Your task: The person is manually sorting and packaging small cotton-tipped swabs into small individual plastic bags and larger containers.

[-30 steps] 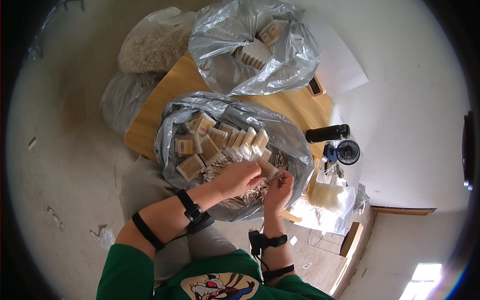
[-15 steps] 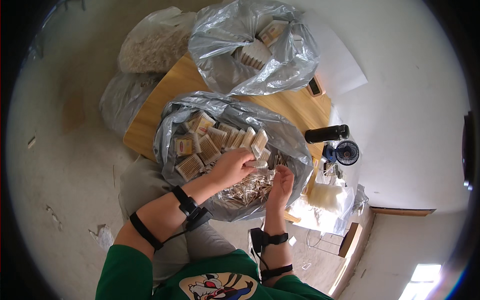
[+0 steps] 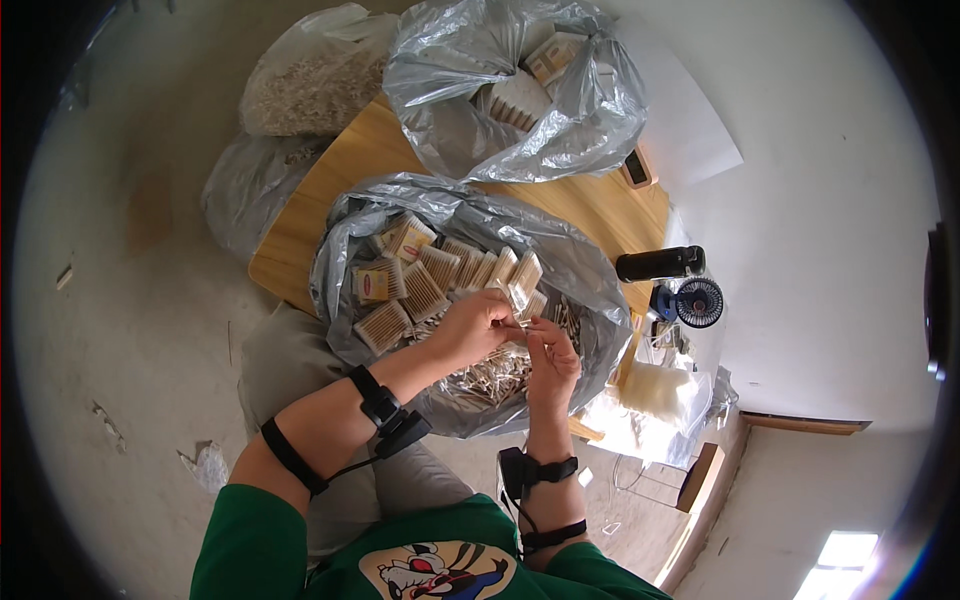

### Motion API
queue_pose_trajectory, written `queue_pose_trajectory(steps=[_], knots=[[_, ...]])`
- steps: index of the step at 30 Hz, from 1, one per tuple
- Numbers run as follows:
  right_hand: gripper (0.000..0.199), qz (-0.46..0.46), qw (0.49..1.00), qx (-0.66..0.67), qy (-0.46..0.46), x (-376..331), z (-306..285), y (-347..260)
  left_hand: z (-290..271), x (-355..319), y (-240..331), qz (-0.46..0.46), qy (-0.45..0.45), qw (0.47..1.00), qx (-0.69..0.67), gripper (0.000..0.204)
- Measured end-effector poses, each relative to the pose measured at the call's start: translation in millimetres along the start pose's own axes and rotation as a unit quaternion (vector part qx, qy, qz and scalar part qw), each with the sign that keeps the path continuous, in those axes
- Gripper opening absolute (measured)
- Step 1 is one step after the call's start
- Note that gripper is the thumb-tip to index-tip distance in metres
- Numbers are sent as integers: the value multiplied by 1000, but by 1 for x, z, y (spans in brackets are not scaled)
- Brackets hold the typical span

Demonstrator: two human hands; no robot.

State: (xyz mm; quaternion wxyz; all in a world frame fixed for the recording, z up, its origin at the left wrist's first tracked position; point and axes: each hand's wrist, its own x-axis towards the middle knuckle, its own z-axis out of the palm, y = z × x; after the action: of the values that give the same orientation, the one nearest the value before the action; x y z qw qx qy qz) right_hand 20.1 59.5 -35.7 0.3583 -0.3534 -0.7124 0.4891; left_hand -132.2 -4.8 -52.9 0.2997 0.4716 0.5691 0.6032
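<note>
Over a big grey plastic bag [image 3: 585, 255], my left hand [image 3: 478, 325] and my right hand [image 3: 553, 362] meet fingertip to fingertip. Both are closed in a pinch on a small clear packet of cotton swabs, now mostly hidden by my fingers. Beneath my hands lies a heap of loose cotton swabs [image 3: 490, 382]. Flat packs of cotton swabs [image 3: 424, 290] fill the far and left side of the bag, some with a yellow label [image 3: 372, 286]. One pack [image 3: 524, 274] leans just beyond my fingers.
The bag rests on a wooden table [image 3: 320, 210]. Beyond it stands another grey bag [image 3: 430, 130] with packs inside. Stuffed clear sacks [image 3: 310, 95] sit at far left. To the right are a black bottle [image 3: 660, 264], a small fan [image 3: 697, 302] and a small clock-like box [image 3: 638, 168].
My right hand has moved left and up to meet my left hand's fingertips. The packet that showed in my left hand is now largely covered. The view has shifted slightly.
</note>
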Motion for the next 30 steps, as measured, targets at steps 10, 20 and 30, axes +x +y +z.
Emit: queue_pose_trajectory(steps=[10, 20, 30], knots=[[13, 87, 989, 106, 57, 4, 1, -14, -1, 3, 2, 40, 29, 999, 2, 16], [14, 67, 995, 34, 68, 8, 5, -16, 0, 1, 10, -25, -29, 997, -65, 15], [15, 93, 990, 70, 78, 8, 6, -10, 3, 2, -3, 46, 93, 995, -9, 13]])
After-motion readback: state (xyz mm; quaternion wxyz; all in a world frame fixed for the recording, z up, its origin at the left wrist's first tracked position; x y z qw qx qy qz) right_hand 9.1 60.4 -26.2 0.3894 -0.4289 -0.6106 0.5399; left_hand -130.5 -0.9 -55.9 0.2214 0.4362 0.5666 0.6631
